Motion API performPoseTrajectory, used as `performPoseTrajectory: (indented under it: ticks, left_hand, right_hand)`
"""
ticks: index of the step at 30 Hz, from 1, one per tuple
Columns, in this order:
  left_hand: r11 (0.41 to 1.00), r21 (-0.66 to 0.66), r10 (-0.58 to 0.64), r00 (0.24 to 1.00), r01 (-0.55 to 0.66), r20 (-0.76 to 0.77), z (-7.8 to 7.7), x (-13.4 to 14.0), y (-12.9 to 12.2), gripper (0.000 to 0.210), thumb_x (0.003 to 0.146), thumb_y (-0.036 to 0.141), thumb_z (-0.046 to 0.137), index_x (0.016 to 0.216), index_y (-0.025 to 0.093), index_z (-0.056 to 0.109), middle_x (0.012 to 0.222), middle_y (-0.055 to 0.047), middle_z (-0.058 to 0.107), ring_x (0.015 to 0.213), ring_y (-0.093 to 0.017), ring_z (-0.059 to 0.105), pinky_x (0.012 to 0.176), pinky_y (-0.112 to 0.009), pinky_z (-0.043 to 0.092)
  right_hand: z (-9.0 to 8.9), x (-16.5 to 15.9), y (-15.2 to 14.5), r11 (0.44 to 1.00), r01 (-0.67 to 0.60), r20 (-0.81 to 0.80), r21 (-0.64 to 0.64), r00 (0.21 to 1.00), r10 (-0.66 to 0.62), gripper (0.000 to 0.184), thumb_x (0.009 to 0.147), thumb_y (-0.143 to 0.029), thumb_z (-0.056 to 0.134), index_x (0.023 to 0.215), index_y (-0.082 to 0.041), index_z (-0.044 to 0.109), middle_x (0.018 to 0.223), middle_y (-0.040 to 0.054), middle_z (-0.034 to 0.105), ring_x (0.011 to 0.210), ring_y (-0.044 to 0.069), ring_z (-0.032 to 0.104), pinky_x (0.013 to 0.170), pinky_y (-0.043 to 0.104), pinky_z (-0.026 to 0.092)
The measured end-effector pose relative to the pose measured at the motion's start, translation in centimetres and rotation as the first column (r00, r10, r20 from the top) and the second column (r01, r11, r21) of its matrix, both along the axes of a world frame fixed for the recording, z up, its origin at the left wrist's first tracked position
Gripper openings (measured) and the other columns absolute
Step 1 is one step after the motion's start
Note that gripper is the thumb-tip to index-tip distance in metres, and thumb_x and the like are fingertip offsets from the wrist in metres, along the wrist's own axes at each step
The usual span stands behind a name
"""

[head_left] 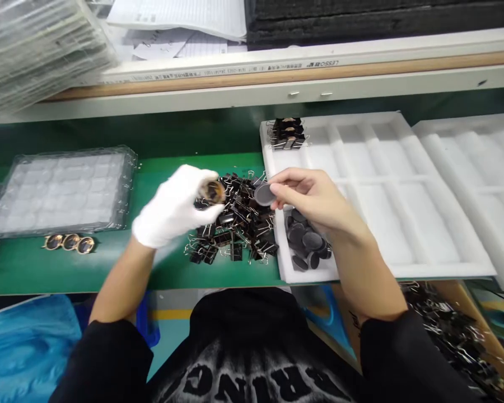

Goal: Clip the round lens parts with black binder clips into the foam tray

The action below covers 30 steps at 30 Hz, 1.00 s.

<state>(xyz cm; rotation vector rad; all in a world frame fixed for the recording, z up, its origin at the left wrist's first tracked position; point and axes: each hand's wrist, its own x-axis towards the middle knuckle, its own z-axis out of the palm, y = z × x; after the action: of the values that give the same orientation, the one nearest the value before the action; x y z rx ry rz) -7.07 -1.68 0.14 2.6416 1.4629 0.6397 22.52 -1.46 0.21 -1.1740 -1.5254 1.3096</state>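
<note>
My left hand (174, 204), in a white glove, grips a round gold-rimmed part (213, 192) with a dark middle; motion blurs it, and its exact kind is unclear. Bare, my right hand (308, 196) pinches a thin dark grey disc (264, 195) by its edge. The two pieces are apart, held over a heap of black binder clips (235, 221) on the green bench. More dark discs (312, 240) fill the near left compartment of a white foam tray (439, 266), just below my right hand.
Binder clips clamped on pieces (288, 134) stand in the tray's far left compartment. Three gold-rimmed round parts (70, 242) lie at left, near stacked clear plastic trays (63, 187). A second foam tray (479, 145) adjoins at right. Below sits a box of clips (453, 330). A shelf edge (252, 89) crosses behind.
</note>
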Motion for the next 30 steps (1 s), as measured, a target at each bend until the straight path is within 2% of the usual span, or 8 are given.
performPoseTrajectory:
  ticks: [4, 9, 13, 19, 21, 24, 27, 30]
  left_hand:
    - [0.99, 0.056, -0.126, 0.989, 0.131, -0.077, -0.3, 4.5, 0.9, 0.039, 0.094, 0.035, 0.065, 0.127, 0.017, 0.06, 0.119, -0.015, 0.069, 0.105, -0.028, 0.072, 0.083, -0.039, 0.062]
    - [0.982, 0.002, -0.188, 0.968, 0.191, -0.164, -1.0, 5.6, 1.7, 0.022, 0.097, 0.029, 0.06, 0.113, 0.016, 0.061, 0.108, -0.015, 0.067, 0.091, -0.027, 0.072, 0.065, -0.034, 0.057]
    - [0.962, -0.049, -0.272, 0.946, 0.268, -0.175, -1.6, 6.1, 2.1, 0.016, 0.098, 0.026, 0.056, 0.11, 0.015, 0.059, 0.105, -0.015, 0.065, 0.092, -0.028, 0.071, 0.065, -0.036, 0.057]
    - [0.938, -0.143, -0.31, 0.949, 0.316, 0.061, -2.0, 5.8, 2.5, 0.039, 0.097, 0.026, 0.064, 0.133, 0.018, 0.053, 0.122, -0.015, 0.065, 0.113, -0.028, 0.069, 0.087, -0.04, 0.061]
    - [0.917, -0.248, -0.263, 0.941, 0.312, 0.21, -1.9, 5.6, 2.5, 0.051, 0.096, 0.032, 0.069, 0.142, 0.022, 0.049, 0.127, -0.013, 0.066, 0.113, -0.025, 0.07, 0.092, -0.039, 0.061]
    - [0.861, -0.427, -0.102, 0.916, 0.277, 0.388, -1.8, 5.8, 2.4, 0.035, 0.099, 0.037, 0.064, 0.132, 0.025, 0.06, 0.108, -0.002, 0.074, 0.092, -0.016, 0.073, 0.082, -0.031, 0.061]
    - [0.848, -0.468, 0.022, 0.867, 0.247, 0.497, -1.6, 6.1, 2.4, 0.019, 0.098, 0.034, 0.062, 0.112, 0.023, 0.069, 0.095, 0.002, 0.076, 0.083, -0.013, 0.072, 0.075, -0.026, 0.059]
    - [0.857, -0.459, 0.025, 0.87, 0.235, 0.493, -0.7, 5.2, 2.8, 0.023, 0.095, 0.04, 0.065, 0.108, 0.023, 0.072, 0.097, 0.001, 0.076, 0.083, -0.014, 0.072, 0.074, -0.027, 0.058]
  right_hand:
    - [-0.8, -2.8, -0.6, 0.999, 0.001, -0.085, -0.05, 0.996, -0.005, 0.019, 0.091, -0.039, 0.076, 0.094, -0.021, 0.073, 0.079, 0.0012, 0.073, 0.064, 0.015, 0.07, 0.063, 0.032, 0.062]
    - [-2.6, -3.4, -0.9, 0.989, 0.133, 0.011, 0.072, 0.991, -0.134, 0.015, 0.092, -0.033, 0.076, 0.1, -0.023, 0.07, 0.079, -0.0014, 0.069, 0.069, 0.015, 0.069, 0.066, 0.032, 0.059]
    - [-3.6, -3.4, -0.5, 0.976, 0.162, 0.135, 0.149, 0.974, -0.182, 0.021, 0.092, -0.032, 0.075, 0.111, -0.023, 0.07, 0.096, 0.0017, 0.072, 0.073, 0.014, 0.069, 0.066, 0.031, 0.057]
    - [-4.4, -2.9, 0.1, 0.993, 0.107, 0.035, -0.052, 0.994, -0.105, 0.016, 0.092, -0.036, 0.074, 0.099, -0.021, 0.076, 0.08, 0.002, 0.077, 0.064, 0.016, 0.07, 0.063, 0.034, 0.063]
    - [-4.3, -2.8, 0.2, 0.982, 0.176, -0.014, -0.063, 0.984, -0.178, 0.019, 0.09, -0.039, 0.078, 0.097, -0.022, 0.075, 0.08, 0.0022, 0.078, 0.062, 0.016, 0.07, 0.061, 0.035, 0.065]
    - [-4.3, -2.9, 0.1, 0.982, 0.184, -0.062, -0.05, 0.98, -0.187, 0.023, 0.089, -0.045, 0.08, 0.096, -0.024, 0.073, 0.083, 0.0026, 0.078, 0.068, 0.018, 0.073, 0.064, 0.036, 0.066]
    - [-4.6, -3.1, -0.1, 0.994, 0.092, -0.14, -0.057, 0.985, -0.099, 0.028, 0.086, -0.045, 0.084, 0.103, -0.026, 0.073, 0.094, 0.0034, 0.078, 0.08, 0.02, 0.075, 0.071, 0.037, 0.067]
    - [-5.0, -3.2, -0.4, 0.991, 0.118, -0.207, -0.063, 0.97, -0.128, 0.027, 0.085, -0.042, 0.083, 0.105, -0.027, 0.072, 0.1, 0.0035, 0.077, 0.089, 0.02, 0.074, 0.078, 0.038, 0.066]
